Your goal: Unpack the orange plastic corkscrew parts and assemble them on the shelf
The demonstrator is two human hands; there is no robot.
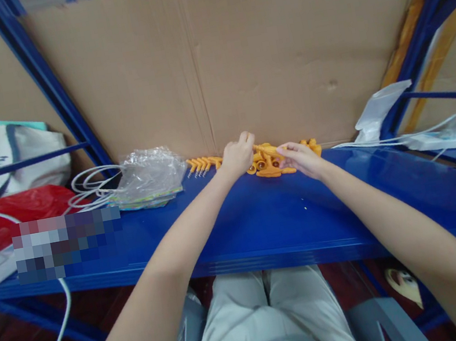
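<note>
A slim orange piece [269,149], perhaps plastic, spans the gap between my hands above the blue shelf. My right hand [303,160] pinches its right end between thumb and fingers. At its other end my left hand [239,154] is closed, fingertips pressed together; the exact grip is partly hidden. Beneath and behind my hands lies a pile of orange pieces [270,173], some with round dark spots. To the left, a row of similar orange pieces [200,164] lies side by side, small metal chains or springs hanging from their ends.
Clear plastic bags [151,172] and coiled white cable [92,185] lie to the left, near a red bag [40,203] and a canvas bag [36,148]. A cardboard sheet [269,51] stands behind the blue shelf [259,224]. A white power strip [447,139] is at right.
</note>
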